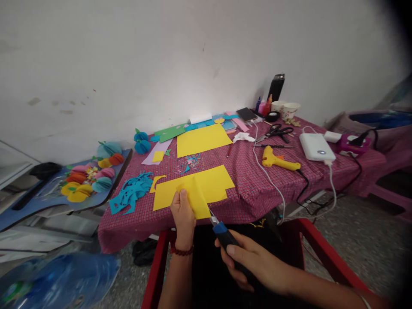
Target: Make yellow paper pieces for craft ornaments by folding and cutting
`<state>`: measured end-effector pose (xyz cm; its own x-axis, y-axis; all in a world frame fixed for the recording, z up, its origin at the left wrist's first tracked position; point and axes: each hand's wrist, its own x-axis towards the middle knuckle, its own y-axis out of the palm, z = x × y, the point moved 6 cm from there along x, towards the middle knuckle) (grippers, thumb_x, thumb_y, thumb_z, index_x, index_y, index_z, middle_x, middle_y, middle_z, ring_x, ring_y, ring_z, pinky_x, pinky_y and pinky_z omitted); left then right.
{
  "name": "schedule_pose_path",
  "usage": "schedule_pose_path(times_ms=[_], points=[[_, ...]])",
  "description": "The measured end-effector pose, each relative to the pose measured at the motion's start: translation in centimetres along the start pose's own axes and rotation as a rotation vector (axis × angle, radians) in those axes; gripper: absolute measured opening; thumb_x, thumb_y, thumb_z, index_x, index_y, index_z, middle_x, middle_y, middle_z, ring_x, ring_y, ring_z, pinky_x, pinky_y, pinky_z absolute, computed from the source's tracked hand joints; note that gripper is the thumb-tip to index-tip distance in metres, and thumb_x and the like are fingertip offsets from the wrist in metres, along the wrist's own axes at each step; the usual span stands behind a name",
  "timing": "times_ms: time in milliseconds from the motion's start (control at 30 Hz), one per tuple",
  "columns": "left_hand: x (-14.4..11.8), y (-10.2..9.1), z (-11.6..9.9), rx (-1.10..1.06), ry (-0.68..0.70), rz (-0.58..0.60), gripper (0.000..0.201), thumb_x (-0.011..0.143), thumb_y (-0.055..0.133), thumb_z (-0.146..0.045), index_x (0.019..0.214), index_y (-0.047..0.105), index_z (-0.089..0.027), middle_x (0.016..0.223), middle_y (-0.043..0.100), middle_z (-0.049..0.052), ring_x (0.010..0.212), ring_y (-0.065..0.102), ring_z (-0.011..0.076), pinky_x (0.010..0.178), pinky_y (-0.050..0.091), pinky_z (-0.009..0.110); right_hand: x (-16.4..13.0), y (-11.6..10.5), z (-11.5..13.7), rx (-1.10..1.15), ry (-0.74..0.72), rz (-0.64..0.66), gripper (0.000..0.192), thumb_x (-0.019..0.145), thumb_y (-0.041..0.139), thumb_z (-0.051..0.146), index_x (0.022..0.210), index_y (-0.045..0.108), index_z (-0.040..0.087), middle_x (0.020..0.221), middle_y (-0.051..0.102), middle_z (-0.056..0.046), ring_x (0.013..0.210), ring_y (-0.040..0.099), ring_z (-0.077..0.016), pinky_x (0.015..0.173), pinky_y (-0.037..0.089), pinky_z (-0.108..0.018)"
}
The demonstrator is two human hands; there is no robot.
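Paper [198,201] at the cutter [220,228]
Left hand [182,210] pinches the paper's left side; right hand [246,256] grips the cutter, blade [213,220] at the near-right corner.

passable: between front yellow sheet [219,183] and white cable [264,170] | obstacles — glue gun [275,160], scissors [273,132]

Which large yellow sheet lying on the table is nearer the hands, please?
The notched yellow sheet, just beyond the left hand; the other yellow sheet lies farther back, past the paper scraps.
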<state>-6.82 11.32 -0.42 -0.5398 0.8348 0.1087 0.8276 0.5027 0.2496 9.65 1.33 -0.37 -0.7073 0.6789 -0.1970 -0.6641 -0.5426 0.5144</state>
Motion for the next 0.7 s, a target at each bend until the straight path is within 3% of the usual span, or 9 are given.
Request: schedule_pose_path(times_ms=[267,500,700], points=[[-1.5,0.8,0.0,0.026,-0.046,0.032,0.036,0.083,0.06,-0.051,0.068,0.052,-0.018,0.06,0.05,-0.006,0.05,0.044,0.0083,0.047,0.038,0.02,-0.2,0.1,0.8,0.012,-0.021,-0.06,0.039,0.087,0.056,0.053,0.105,0.048,0.019,0.073,0.045,0.006,0.045,0.038,-0.0025,0.038,0.036,-0.015],[-1.6,0.8,0.3,0.033,-0.058,0.059,0.036,0.08,0.061,-0.053,0.075,0.057,-0.018,0.067,0.055,-0.004,0.055,0.05,0.0097,0.049,0.04,0.02,-0.6,0.1,0.4,0.019,0.015,-0.061,0.038,0.089,0.055,0.052,0.104,0.047,0.019,0.073,0.045,0.006,0.044,0.037,-0.0023,0.038,0.035,-0.015],[-3.0,1.3,0.7,0.07,-0.086,0.085,0.038,0.083,0.06,-0.051,0.066,0.049,-0.019,0.059,0.046,-0.006,0.049,0.042,0.0078,0.046,0.037,0.019,-0.3,-0.1,0.5,0.034,-0.04,-0.095,0.035,0.089,0.055,0.051,0.101,0.045,0.019,0.072,0.045,0.006,0.044,0.038,-0.003,0.038,0.036,-0.016]])
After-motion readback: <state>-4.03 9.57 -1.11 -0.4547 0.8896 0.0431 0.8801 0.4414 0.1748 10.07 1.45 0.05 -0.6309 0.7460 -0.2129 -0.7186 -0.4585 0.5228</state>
